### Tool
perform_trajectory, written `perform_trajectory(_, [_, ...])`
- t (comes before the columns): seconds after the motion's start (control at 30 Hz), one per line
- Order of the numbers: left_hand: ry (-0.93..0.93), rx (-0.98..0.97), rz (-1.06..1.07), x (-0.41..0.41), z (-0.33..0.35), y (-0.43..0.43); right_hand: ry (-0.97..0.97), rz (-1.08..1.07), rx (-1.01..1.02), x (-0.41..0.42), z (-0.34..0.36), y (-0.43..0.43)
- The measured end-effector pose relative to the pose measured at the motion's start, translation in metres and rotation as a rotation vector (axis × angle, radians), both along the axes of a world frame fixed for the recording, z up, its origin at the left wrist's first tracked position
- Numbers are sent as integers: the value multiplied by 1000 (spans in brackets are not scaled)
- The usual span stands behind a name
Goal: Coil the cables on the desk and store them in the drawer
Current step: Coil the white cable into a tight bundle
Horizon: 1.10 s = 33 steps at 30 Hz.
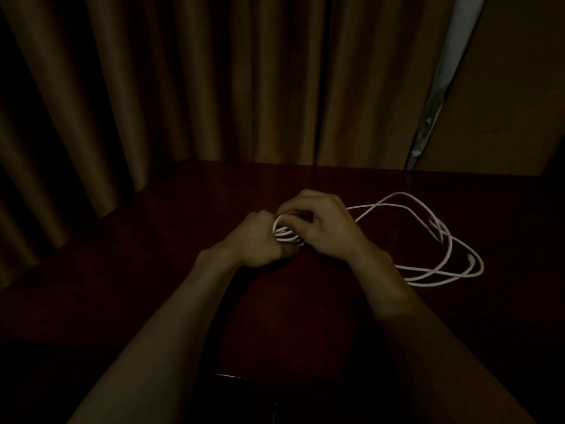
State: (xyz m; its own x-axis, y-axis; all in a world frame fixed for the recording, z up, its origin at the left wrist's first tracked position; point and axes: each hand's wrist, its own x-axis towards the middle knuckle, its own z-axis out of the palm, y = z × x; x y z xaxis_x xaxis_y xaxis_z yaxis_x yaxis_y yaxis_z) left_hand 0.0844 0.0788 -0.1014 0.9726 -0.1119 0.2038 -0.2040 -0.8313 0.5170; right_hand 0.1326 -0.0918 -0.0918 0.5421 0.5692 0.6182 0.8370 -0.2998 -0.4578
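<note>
A small coil of white cable (286, 235) sits between my two hands over the middle of the dark wooden desk (183, 270). My left hand (256, 240) grips the coil from the left with curled fingers. My right hand (321, 224) curls over the coil's top and right side, holding the cable. Loose loops of white cable (440, 258) trail from under my right hand and lie spread on the desk to the right. Whether the loose part is one cable or two cannot be told. No drawer shows clearly; a dark edge lies at the desk's near side.
Brown curtains (214, 87) hang behind and to the left of the desk. A beige wall panel (504, 102) stands at the back right, with a pale strip (443, 81) between it and the curtain. The scene is very dim.
</note>
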Motion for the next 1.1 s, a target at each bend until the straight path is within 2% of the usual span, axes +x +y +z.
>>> perform_trajectory(0.1, [-17,-80,-35,-5,-1,1,206,45,42,-2,3,-3])
perform_trajectory(0.2, [1,-160,-73,-8,-3,-1,428,96,167,-6,6,-5])
perform_trajectory(0.3, [71,-304,-112,-13,-3,2,666,124,306,-4,3,-6])
perform_trajectory(0.37, [109,-421,-150,-19,-1,4,769,105,311,1,-2,-5])
perform_trajectory(0.43, [137,-543,-156,-22,1,6,789,91,318,4,-9,0])
perform_trajectory(0.6, [104,-832,-25,-16,-4,12,645,-37,274,0,-20,14])
perform_trajectory(0.83, [-56,-1019,204,-8,-7,9,634,3,131,-15,-19,18])
perform_trajectory(0.97, [-183,-964,277,-9,-8,4,740,127,61,-30,-12,21])
perform_trajectory(1.1, [-234,-862,279,-7,-13,1,777,105,69,-36,-9,27])
